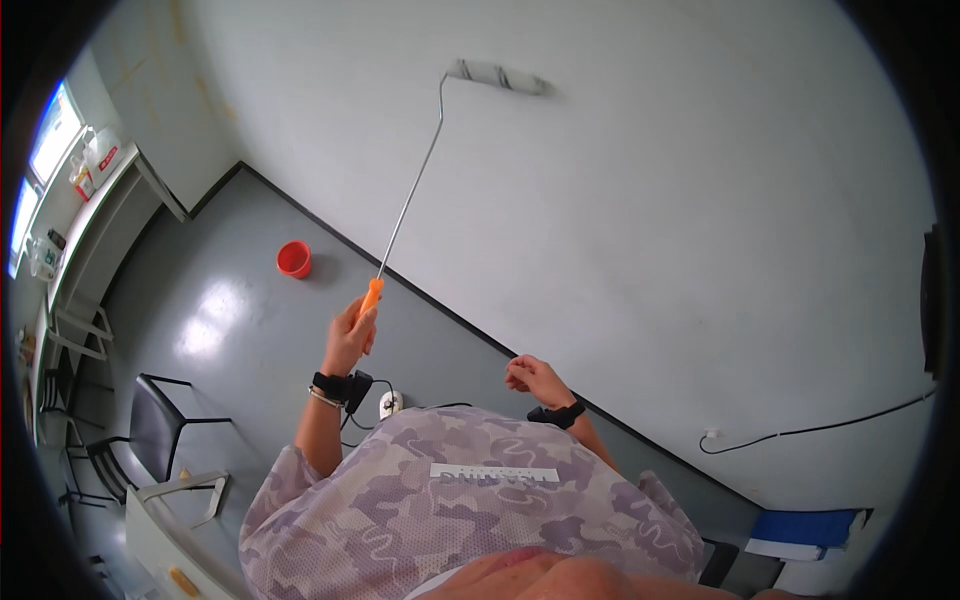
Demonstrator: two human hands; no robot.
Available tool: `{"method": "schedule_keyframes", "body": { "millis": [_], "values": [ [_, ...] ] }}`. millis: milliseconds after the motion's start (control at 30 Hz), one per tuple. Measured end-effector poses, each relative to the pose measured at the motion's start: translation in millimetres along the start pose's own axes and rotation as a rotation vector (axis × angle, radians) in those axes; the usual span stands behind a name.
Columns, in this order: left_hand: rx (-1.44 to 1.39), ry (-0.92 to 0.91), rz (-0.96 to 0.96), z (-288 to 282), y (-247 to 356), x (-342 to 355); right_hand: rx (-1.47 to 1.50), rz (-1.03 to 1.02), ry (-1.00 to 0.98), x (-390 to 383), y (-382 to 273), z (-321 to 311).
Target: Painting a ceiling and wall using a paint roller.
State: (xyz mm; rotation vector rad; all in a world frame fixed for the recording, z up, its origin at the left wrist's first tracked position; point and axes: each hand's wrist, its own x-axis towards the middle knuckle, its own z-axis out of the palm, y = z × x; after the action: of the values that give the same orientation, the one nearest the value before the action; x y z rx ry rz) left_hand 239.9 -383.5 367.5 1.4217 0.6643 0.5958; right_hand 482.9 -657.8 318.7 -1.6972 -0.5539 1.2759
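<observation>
At far left, a white counter [88, 207] carries bags [103, 150]. A red bucket [293, 260] stands on the grey floor [265, 345]. The left hand [348, 338] wraps the orange handle [372, 296] of a roller [497, 76], its cylinder against the pale wall [650, 200]. The right hand [537, 377], loosely curled, is near the wall's base. A black cable [820, 430] lies rightmost.

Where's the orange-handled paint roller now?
In the head view, the orange-handled paint roller extends from the left hand, left of centre, toward the white wall.
</observation>
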Motion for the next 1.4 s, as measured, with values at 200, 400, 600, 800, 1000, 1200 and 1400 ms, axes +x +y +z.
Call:
{"method": "schedule_keyframes", "body": {
  "millis": [200,400,600,800,1000,1200,1400],
  "values": [
    [0.015,-0.004,-0.144,3.1,-49.4,-32.2,0.005,-0.026,-0.02,1.2,6.5,-0.7],
    [0.039,0.063,-0.12,-1.3,-52.0,-18.9,-0.007,-0.01,-0.032,2.3,8.6,-0.7],
    [0.132,0.089,-0.075,-15.5,-26.0,-16.8,-0.022,0.0,-0.091,21.7,3.6,10.1],
    [0.235,0.07,0.007,-5.9,4.8,-43.3,-0.084,0.04,-0.175,19.1,-10.6,17.8],
    [0.284,0.11,0.163,4.7,50.2,-57.7,-0.29,0.03,-0.409,45.9,-54.9,47.5],
    [0.206,0.255,0.284,6.4,71.6,-75.7,-0.395,0.054,-0.551,96.8,-107.3,69.7],
    [0.114,0.334,0.338,6.9,84.8,-89.8,-0.5,0.022,-0.613,92.4,-140.8,97.8]
  ]
}}
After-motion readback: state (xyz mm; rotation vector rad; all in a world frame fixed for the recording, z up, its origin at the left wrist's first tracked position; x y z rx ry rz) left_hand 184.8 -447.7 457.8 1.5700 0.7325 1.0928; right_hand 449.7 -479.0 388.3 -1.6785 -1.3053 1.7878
